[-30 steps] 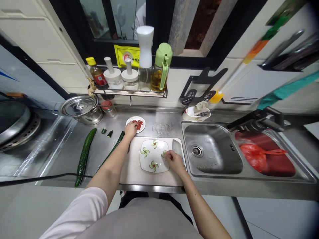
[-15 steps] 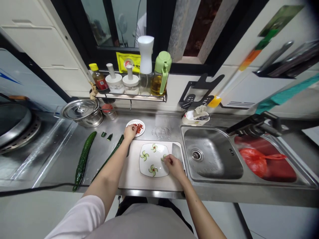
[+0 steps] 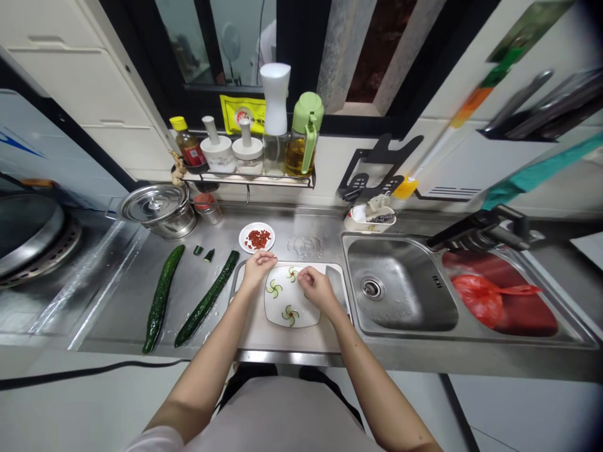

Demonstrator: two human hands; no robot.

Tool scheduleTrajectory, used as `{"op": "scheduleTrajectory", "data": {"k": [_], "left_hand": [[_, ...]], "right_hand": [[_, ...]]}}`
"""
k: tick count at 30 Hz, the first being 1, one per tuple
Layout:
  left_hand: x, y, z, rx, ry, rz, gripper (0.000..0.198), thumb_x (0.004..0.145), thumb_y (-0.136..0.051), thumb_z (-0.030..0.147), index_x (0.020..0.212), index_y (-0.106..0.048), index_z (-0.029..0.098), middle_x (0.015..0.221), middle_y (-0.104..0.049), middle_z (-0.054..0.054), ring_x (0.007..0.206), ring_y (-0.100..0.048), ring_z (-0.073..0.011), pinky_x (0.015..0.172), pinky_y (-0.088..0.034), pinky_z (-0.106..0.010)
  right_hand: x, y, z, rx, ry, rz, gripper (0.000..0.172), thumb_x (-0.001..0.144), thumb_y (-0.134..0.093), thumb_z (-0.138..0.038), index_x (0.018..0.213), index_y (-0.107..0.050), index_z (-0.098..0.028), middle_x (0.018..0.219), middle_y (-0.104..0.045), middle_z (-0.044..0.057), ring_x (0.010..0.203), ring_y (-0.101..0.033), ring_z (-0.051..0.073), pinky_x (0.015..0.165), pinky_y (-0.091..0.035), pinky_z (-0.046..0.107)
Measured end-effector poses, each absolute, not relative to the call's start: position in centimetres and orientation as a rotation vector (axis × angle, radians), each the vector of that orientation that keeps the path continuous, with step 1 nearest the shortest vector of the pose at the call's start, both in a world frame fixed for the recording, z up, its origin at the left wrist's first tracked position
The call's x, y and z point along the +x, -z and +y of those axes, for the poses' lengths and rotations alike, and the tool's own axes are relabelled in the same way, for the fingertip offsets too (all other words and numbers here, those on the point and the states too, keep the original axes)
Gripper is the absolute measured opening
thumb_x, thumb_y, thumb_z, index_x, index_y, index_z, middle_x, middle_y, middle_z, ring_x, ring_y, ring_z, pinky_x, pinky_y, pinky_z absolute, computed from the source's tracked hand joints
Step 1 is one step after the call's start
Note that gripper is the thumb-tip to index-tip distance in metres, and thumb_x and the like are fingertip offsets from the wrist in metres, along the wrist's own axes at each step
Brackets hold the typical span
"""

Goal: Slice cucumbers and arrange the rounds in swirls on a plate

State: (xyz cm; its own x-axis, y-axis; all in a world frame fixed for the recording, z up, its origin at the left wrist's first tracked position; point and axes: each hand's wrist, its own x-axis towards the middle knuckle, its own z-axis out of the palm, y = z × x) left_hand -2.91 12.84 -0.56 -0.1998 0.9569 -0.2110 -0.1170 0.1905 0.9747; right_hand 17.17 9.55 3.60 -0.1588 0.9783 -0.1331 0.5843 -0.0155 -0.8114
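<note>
A white plate (image 3: 287, 306) with green cucumber slices laid in pinwheels, some with red centres, rests on a pale cutting board (image 3: 264, 345). Above the plate's upper left corner is my left hand (image 3: 259, 267), thumb and fingers pinched together; anything between them is too small to make out. My right hand (image 3: 318, 289) is over the plate's right side, fingers curled closed, partly covering the right pinwheel; what it holds, if anything, is hidden. Behind the board sits a small white dish (image 3: 245, 235) of red bits (image 3: 259, 239). A knife blade (image 3: 335, 282) lies at the board's right.
Two cucumbers (image 3: 162, 298) (image 3: 207, 301) and two small cucumber pieces (image 3: 208, 255) lie left of the board. Further left is a lidded steel pot (image 3: 162, 210). A sink (image 3: 400, 289) is on the right, with a red bag (image 3: 480, 301) in its second basin.
My left hand has left the small dish and moved toward the plate, closer to my right hand. My right hand has shifted slightly up and left over the plate.
</note>
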Motion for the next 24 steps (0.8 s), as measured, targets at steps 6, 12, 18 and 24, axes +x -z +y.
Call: {"op": "scheduleTrajectory", "data": {"k": [6, 12, 18, 24], "left_hand": [[-2.4, -1.7, 10.3, 0.995, -1.135, 1.321, 0.035, 0.060, -0.078, 0.042, 0.080, -0.066, 0.016, 0.074, -0.067, -0.003, 0.070, -0.062, -0.0135, 0.070, -0.049, -0.026], [-2.5, -3.0, 9.3, 0.972, -1.158, 1.242, 0.033, 0.055, -0.083, 0.036, 0.074, -0.068, 0.015, 0.072, -0.068, -0.002, 0.064, -0.059, -0.0105, 0.065, -0.048, -0.023], [-2.6, -3.3, 8.7, 0.966, -1.147, 1.182, 0.032, 0.056, -0.085, 0.035, 0.073, -0.067, 0.014, 0.069, -0.067, -0.001, 0.062, -0.060, -0.0097, 0.062, -0.047, -0.022], [-2.8, -3.2, 8.5, 0.976, -1.130, 1.168, 0.034, 0.057, -0.086, 0.037, 0.076, -0.068, 0.014, 0.072, -0.069, -0.002, 0.064, -0.061, -0.0107, 0.064, -0.049, -0.024]], "right_hand": [[15.7, -4.8, 10.0, -1.446, -0.952, -1.941, 0.023, 0.087, -0.050, -0.030, 0.100, -0.066, -0.021, 0.082, -0.062, 0.001, 0.070, -0.052, 0.014, 0.068, -0.039, 0.023], [15.0, -5.8, 10.0, -1.324, -0.840, -2.044, 0.018, 0.090, -0.051, -0.027, 0.097, -0.066, -0.021, 0.091, -0.063, 0.003, 0.076, -0.055, 0.014, 0.071, -0.040, 0.024], [14.7, -6.2, 9.7, -1.246, -0.806, -2.076, 0.013, 0.091, -0.054, -0.025, 0.089, -0.066, -0.021, 0.087, -0.062, 0.002, 0.075, -0.055, 0.013, 0.068, -0.039, 0.024], [14.4, -6.1, 9.8, -1.243, -0.817, -2.090, 0.014, 0.091, -0.052, -0.025, 0.088, -0.064, -0.021, 0.088, -0.062, 0.002, 0.077, -0.055, 0.014, 0.070, -0.039, 0.024]]}}
